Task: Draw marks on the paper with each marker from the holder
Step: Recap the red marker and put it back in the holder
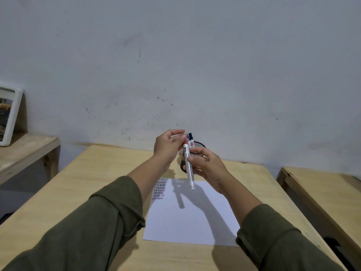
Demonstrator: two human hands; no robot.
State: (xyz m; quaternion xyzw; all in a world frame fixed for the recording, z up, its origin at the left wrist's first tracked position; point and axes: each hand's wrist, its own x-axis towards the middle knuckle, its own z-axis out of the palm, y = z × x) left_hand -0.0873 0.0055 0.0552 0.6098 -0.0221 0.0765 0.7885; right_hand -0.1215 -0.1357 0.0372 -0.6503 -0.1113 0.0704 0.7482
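A white marker (pixel 189 167) hangs nearly upright above the paper (pixel 192 212). My right hand (pixel 210 170) grips its barrel from the right. My left hand (pixel 169 145) pinches its top end, where the cap sits; whether the cap is on or off is hidden by the fingers. Behind my hands stands a black mesh holder (pixel 199 146) with a blue-capped and a black-capped marker (pixel 191 138) sticking up from it. The white paper lies on the wooden table (pixel 82 192) and carries rows of short black, red and blue marks (pixel 160 189) in its far left corner.
A second wooden table (pixel 320 188) stands to the right across a narrow gap. A wooden shelf (pixel 23 151) at the left holds a white-framed picture (pixel 8 114) leaning on the grey wall. My green sleeves fill the near part of the view.
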